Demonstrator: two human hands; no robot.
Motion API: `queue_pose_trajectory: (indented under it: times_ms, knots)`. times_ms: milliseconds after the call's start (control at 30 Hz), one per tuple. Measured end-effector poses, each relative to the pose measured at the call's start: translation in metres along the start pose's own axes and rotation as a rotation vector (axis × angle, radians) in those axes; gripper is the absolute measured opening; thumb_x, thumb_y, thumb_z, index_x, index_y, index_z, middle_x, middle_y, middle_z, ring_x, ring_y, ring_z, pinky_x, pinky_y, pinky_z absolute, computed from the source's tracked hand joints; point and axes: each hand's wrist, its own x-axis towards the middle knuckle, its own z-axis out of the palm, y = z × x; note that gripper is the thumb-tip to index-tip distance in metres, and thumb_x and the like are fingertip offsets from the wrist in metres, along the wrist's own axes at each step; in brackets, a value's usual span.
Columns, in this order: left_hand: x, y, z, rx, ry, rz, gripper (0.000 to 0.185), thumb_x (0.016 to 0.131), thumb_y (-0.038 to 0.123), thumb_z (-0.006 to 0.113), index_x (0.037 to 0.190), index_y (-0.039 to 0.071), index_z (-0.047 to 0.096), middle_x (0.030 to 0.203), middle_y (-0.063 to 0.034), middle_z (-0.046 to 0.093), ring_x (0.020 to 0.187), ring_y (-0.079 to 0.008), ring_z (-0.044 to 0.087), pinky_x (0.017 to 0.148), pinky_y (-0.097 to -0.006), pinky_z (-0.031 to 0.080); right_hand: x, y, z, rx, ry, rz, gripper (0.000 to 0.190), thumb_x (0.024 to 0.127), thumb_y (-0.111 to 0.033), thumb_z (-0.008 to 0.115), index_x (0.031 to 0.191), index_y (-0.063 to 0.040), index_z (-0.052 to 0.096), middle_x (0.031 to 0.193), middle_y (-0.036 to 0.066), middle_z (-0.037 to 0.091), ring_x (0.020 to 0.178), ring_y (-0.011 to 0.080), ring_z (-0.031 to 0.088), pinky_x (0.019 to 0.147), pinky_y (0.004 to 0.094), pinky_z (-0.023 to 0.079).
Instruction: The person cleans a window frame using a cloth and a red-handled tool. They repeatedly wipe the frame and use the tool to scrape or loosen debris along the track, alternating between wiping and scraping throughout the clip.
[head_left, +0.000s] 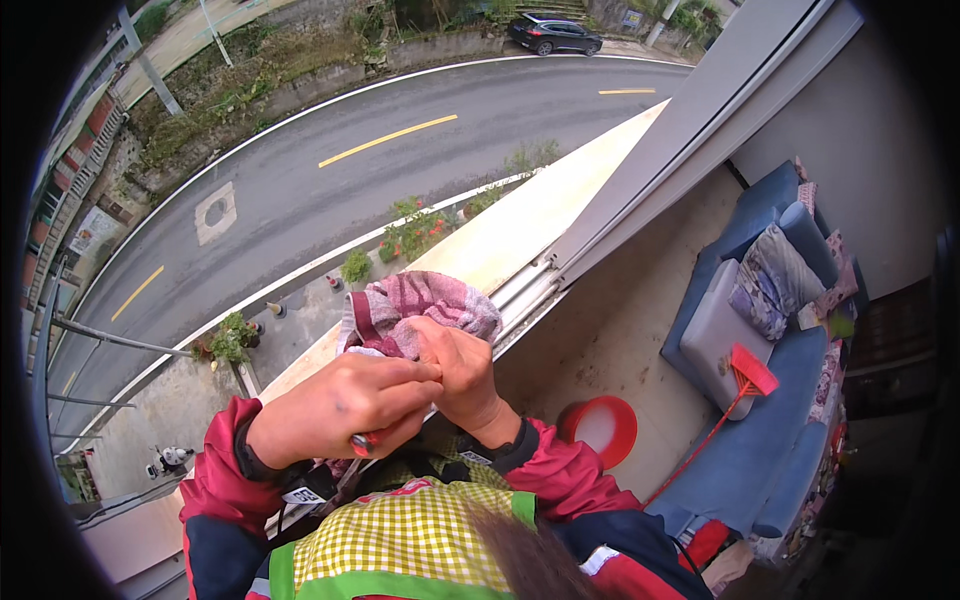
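My left hand (349, 401) is closed around a tool with a red and dark handle (363, 444); only the handle's end shows below the fist, so its kind is unclear. Against its fingertips, my right hand (459, 369) is curled into a fist on a pink and maroon striped terry towel (420, 304). The bunched towel lies over the pale window ledge (570, 199), beside the sliding-window track (525, 289). Whatever is between the two hands is hidden by the fingers.
Indoors on the right stand a red bucket (619, 431) with whitish contents and a blue sofa (765, 480). A red broom (750, 375) leans on the sofa. A window frame (675, 150) rises at the right. Beyond the ledge, a road (300, 202) and potted plants lie far below.
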Motion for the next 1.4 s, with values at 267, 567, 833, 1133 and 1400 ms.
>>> queue_pose_trajectory:
  times_ms: [267, 567, 833, 1133, 1400]
  knots:
    - [0.004, 0.015, -0.009, 0.142, -0.217, 0.084, 0.03, 0.078, 0.011, 0.062, 0.1, -0.01, 0.06, 0.092, -0.0161, 0.061, 0.077, -0.0322, 0.067, 0.067, -0.0396, 0.056, -0.009, -0.013, 0.003, 0.089, -0.054, 0.109, 0.022, 0.087, 0.001, 0.065, 0.109, 0.0, 0.066, 0.081, 0.014, 0.069, 0.066, 0.0316, 0.067, 0.058, 0.0406, 0.052]
    - [0.02, 0.047, -0.025, 0.291, -0.593, 0.232, 0.026, 0.073, 0.012, 0.066, 0.092, -0.007, 0.063, 0.087, -0.0143, 0.058, 0.062, -0.0246, 0.063, 0.054, -0.0338, 0.054, -0.025, -0.036, 0.01, 0.338, -0.068, 0.076, 0.029, 0.082, -0.002, 0.065, 0.111, 0.001, 0.063, 0.065, 0.008, 0.056, 0.06, 0.0274, 0.063, 0.053, 0.0387, 0.047]
    - [0.067, 0.062, 0.032, 0.455, -0.281, 0.304, 0.02, 0.073, 0.009, 0.062, 0.074, -0.01, 0.057, 0.064, -0.0238, 0.055, 0.056, -0.0308, 0.063, 0.05, -0.0386, 0.053, -0.058, -0.041, 0.0, -0.025, 0.257, 0.301, 0.024, 0.096, -0.006, 0.057, 0.118, -0.002, 0.066, 0.103, 0.013, 0.072, 0.09, 0.0237, 0.072, 0.079, 0.0341, 0.058]
    - [0.037, 0.021, 0.056, 0.219, 0.398, 0.312, 0.027, 0.08, 0.022, 0.075, 0.077, 0.004, 0.055, 0.073, -0.0073, 0.05, 0.065, -0.0239, 0.056, 0.06, -0.0365, 0.049, -0.019, -0.054, 0.047, 0.403, 0.782, 0.277, 0.061, 0.103, -0.043, 0.034, 0.127, 0.009, 0.055, 0.112, 0.019, 0.065, 0.097, 0.0271, 0.067, 0.088, 0.0329, 0.053]
    - [-0.039, 0.035, 0.045, -0.006, 0.263, 0.337, 0.029, 0.085, 0.019, 0.08, 0.082, 0.004, 0.055, 0.067, -0.0056, 0.046, 0.054, -0.0228, 0.052, 0.048, -0.0359, 0.039, -0.047, -0.085, 0.024, 0.471, -0.066, 0.161, 0.042, 0.082, -0.024, 0.074, 0.111, 0.003, 0.062, 0.091, 0.012, 0.065, 0.068, 0.0284, 0.068, 0.057, 0.0373, 0.052]
